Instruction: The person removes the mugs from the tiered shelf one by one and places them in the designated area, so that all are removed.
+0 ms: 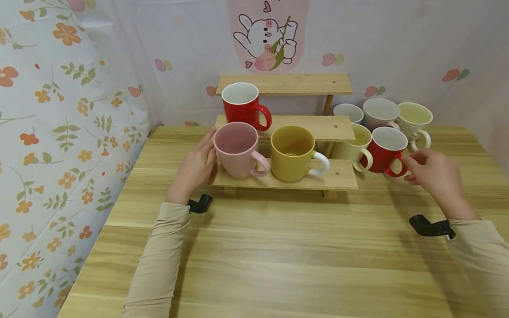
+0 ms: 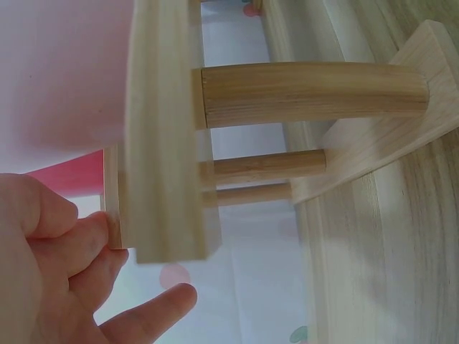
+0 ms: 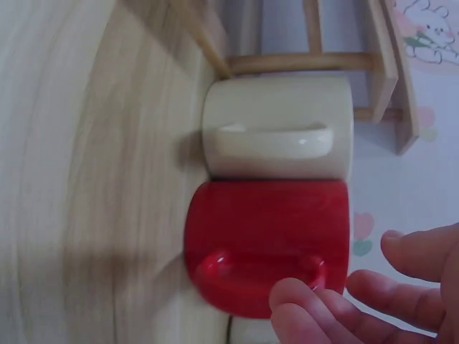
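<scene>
Head view: I see left hand [image 1: 195, 162] at wooden shelf's [image 1: 311, 126] left end — fingers loosely bent against it, beside pink mug [image 1: 236, 163] on lowest tier. Right hand [image 1: 435, 175] spread at handle of red mug [image 1: 381, 157]; contact, I cannot tell. Red mug stands on desk [image 1: 274, 257] right of shelf — cream mug [image 1: 346, 152] between.

Mugs [image 1: 291, 165], eight: on the rack [image 1: 342, 179], three (one pink [image 1: 236, 163], one mustard [image 1: 282, 166], one red [image 1: 240, 111]); by its right end, five (one red [image 1: 378, 156], one cream [image 1: 350, 154], one pale yellow [image 1: 414, 126], two whitish [image 1: 378, 115] [image 1: 348, 111]). Rack, one, with three shelves [image 1: 285, 84] [image 1: 317, 129] [image 1: 342, 171]. Hands [image 1: 196, 164] [image 1: 438, 177], two. Sleeves [image 1: 156, 260] [image 1: 488, 275], two. Black wrist mounts [image 1: 200, 204] [image 1: 431, 227], two. Table [image 1: 252, 266], one. Printed rabbit [image 1: 258, 35], one.
</scene>
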Demonstrator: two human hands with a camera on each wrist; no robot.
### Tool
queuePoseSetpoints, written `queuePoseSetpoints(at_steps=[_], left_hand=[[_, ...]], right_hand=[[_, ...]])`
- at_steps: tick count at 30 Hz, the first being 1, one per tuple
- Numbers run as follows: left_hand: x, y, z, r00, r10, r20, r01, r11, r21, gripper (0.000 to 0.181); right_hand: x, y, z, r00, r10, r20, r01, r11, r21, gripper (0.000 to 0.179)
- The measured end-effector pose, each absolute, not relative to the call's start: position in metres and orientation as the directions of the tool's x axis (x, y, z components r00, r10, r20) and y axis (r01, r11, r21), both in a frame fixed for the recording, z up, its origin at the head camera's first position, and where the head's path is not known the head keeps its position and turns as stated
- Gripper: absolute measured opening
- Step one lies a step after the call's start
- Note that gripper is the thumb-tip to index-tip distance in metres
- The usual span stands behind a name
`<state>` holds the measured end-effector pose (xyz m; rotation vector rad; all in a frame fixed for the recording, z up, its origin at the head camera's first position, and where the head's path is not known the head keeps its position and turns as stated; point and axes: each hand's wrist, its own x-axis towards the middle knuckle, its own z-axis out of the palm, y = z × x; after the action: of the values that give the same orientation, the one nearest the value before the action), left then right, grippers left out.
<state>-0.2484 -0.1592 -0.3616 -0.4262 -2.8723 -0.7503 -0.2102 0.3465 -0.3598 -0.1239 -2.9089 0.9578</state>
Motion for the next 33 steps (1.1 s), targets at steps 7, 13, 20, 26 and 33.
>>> queuePoseSetpoints(at_steps=[7, 13, 20, 26, 33], left_hand=[[-0.248, -0.158, -0.361, -0.951, 0.232, 0.204, 0.302, 0.841, 0.45, 0.046], [-0.249, -0.158, -0.361, -0.954, 0.224, 0.202, 0.293, 0.843, 0.452, 0.047], [-0.248, -0.158, -0.361, -0.958, 0.22, 0.184, 0.281, 0.845, 0.455, 0.047], [-0.248, -0.158, -0.361, -0.957, 0.221, 0.186, 0.284, 0.842, 0.458, 0.047], [-0.249, -0.158, -0.361, -0.958, 0.221, 0.184, 0.283, 0.843, 0.457, 0.047]], right_hand=[[-0.209, 0.334, -0.348, -0.996, 0.081, 0.039, 0.045, 0.82, -0.57, 0.045], [-0.208, 0.321, -0.339, -0.992, 0.077, 0.099, 0.008, 0.829, -0.56, 0.041], [-0.21, 0.305, -0.334, -0.994, 0.061, 0.095, -0.008, 0.799, -0.602, 0.041], [-0.215, 0.29, -0.326, -0.993, 0.053, 0.105, -0.023, 0.788, -0.615, 0.04], [-0.219, 0.274, -0.321, -0.991, 0.027, 0.133, -0.065, 0.768, -0.638, 0.034]])
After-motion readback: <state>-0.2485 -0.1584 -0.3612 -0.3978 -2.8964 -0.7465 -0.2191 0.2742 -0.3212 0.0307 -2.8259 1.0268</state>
